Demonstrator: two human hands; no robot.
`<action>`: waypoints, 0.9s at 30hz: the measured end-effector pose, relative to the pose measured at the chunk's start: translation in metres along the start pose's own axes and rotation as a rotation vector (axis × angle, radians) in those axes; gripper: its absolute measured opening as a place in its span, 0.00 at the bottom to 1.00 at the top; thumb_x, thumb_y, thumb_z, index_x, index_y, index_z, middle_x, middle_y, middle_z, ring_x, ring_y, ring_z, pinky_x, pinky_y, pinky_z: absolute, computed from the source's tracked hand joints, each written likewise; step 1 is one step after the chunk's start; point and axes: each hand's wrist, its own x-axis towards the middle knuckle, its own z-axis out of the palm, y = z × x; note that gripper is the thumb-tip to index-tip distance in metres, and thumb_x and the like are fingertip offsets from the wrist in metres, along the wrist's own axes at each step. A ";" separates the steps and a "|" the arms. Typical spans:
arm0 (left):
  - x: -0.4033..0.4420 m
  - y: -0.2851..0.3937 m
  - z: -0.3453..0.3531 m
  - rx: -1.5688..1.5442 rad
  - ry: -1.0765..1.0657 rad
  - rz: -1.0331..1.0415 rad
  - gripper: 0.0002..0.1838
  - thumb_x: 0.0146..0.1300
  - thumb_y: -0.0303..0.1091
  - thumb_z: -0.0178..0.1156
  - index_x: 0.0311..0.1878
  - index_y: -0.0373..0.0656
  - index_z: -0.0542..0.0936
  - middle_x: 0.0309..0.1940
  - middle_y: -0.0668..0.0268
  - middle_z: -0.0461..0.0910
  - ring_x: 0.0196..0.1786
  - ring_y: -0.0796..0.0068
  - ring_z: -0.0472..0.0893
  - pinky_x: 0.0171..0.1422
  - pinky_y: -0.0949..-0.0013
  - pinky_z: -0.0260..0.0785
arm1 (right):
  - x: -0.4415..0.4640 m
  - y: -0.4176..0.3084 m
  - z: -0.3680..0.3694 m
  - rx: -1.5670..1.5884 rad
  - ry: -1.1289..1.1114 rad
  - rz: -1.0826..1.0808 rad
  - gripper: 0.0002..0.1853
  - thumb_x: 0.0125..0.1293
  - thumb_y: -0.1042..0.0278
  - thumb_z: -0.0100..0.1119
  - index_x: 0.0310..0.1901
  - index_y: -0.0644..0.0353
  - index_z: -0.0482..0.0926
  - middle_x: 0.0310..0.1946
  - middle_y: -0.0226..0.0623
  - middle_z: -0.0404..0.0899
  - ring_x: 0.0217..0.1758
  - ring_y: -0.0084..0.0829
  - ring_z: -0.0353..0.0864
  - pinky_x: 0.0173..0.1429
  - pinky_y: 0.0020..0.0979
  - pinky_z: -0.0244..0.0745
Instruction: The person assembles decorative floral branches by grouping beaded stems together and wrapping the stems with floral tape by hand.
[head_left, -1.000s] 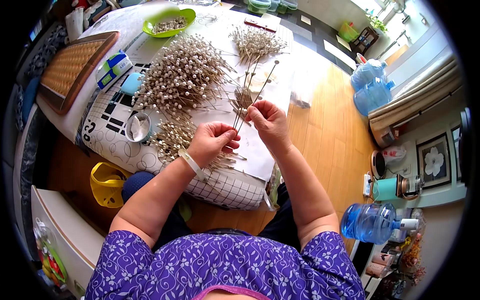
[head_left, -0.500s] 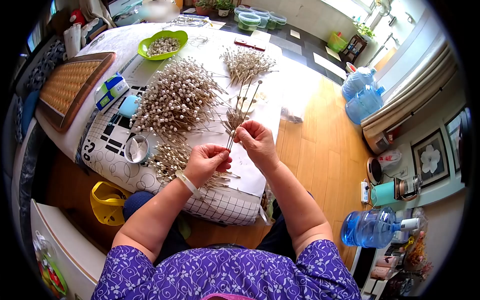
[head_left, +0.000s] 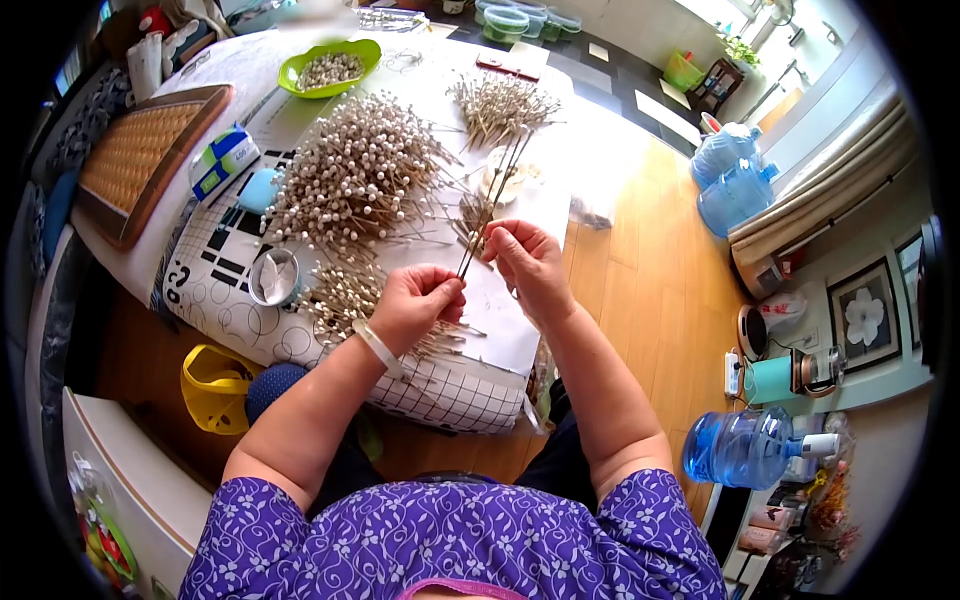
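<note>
Several thin dark stems (head_left: 497, 190) stand upright from my left hand (head_left: 418, 303), whose thumb and fingers pinch their lower ends. My right hand (head_left: 527, 266) is just to the right, its thumb and fingertips pressed together by the stems; what it holds, if anything, is too small to tell. Behind my hands lies a big heap of white-tipped stems (head_left: 352, 175). A smaller bundle of pale-tipped stems (head_left: 345, 300) lies beside my left wrist, another bundle (head_left: 500, 105) at the table's far side. A small fan of brown stems (head_left: 472, 214) is partly hidden behind the held ones.
On the table (head_left: 225, 305) are a green bowl (head_left: 330, 68) of small pale pieces, a tissue pack (head_left: 224, 162), a blue box (head_left: 261, 190), a cup (head_left: 274, 277) and a red phone-like object (head_left: 507, 67). A yellow bag (head_left: 215, 389) hangs at the left; water bottles (head_left: 735, 195) stand right.
The held stems have drawn closer together at their tops. My right hand has moved slightly apart from my left hand. The view has shifted a little.
</note>
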 end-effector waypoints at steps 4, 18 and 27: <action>-0.002 0.006 0.001 0.004 0.024 -0.002 0.06 0.59 0.28 0.56 0.34 0.34 0.76 0.24 0.66 0.78 0.25 0.82 0.76 0.31 0.79 0.72 | -0.004 0.006 0.003 -0.109 -0.031 0.064 0.06 0.57 0.72 0.58 0.35 0.63 0.77 0.25 0.30 0.77 0.18 0.09 0.64 0.19 0.12 0.55; -0.002 0.011 -0.003 -0.020 -0.026 0.005 0.08 0.58 0.30 0.57 0.35 0.34 0.77 0.25 0.66 0.78 0.27 0.82 0.77 0.31 0.80 0.72 | -0.003 0.024 0.012 -0.006 -0.051 -0.030 0.03 0.56 0.77 0.58 0.33 0.64 0.77 0.26 0.31 0.77 0.26 0.15 0.71 0.27 0.15 0.65; -0.005 0.012 -0.009 -0.033 -0.015 0.007 0.06 0.57 0.28 0.57 0.36 0.34 0.76 0.28 0.61 0.79 0.30 0.76 0.80 0.34 0.75 0.75 | 0.001 0.023 0.010 -0.126 -0.065 0.025 0.05 0.58 0.73 0.57 0.35 0.65 0.77 0.28 0.30 0.78 0.32 0.17 0.74 0.37 0.18 0.70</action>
